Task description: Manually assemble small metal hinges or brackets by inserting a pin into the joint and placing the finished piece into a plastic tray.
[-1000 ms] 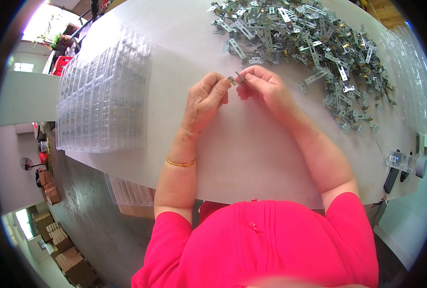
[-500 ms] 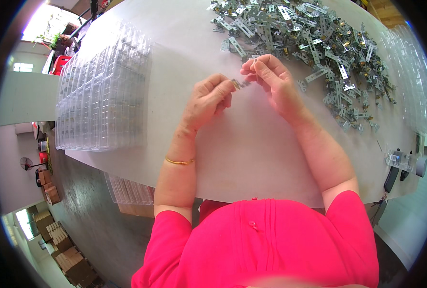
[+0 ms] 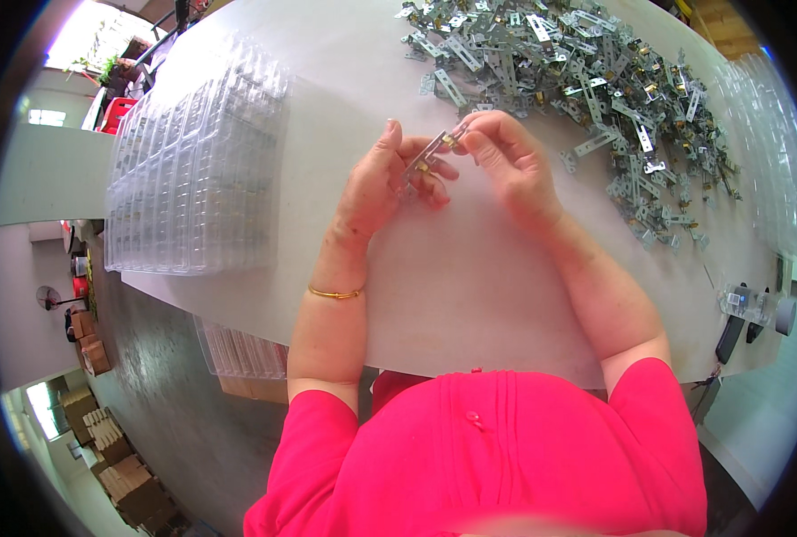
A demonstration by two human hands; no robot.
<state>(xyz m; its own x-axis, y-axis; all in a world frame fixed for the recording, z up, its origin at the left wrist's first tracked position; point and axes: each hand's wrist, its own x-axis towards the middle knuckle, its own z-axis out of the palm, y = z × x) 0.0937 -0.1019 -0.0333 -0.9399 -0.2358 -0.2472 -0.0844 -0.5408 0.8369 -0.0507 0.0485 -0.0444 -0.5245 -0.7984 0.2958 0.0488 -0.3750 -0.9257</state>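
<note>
A slim silvery metal bracket (image 3: 425, 162) with brass-coloured bits slants between my hands above the table. My right hand (image 3: 515, 166) pinches its upper end between thumb and fingers. The lower end rests in my left hand (image 3: 376, 183), whose fingers curl around it from behind while the thumb points up, off the metal. Just beyond my right hand spreads a big loose heap of similar metal brackets (image 3: 587, 85), some carrying brass-coloured pieces.
Clear plastic trays (image 3: 192, 170) stand stacked at the left of the pale table (image 3: 470, 295). More clear plastic trays (image 3: 761, 152) lie at the far right. A clear bottle (image 3: 752, 304) and a black tool (image 3: 731, 336) sit near the right edge. Another tray (image 3: 246, 349) shows below the left table edge.
My left hand has unfolded from a pinch, its thumb lifting away. The bracket now spans both hands, and my right fingers have come down onto its upper end.
</note>
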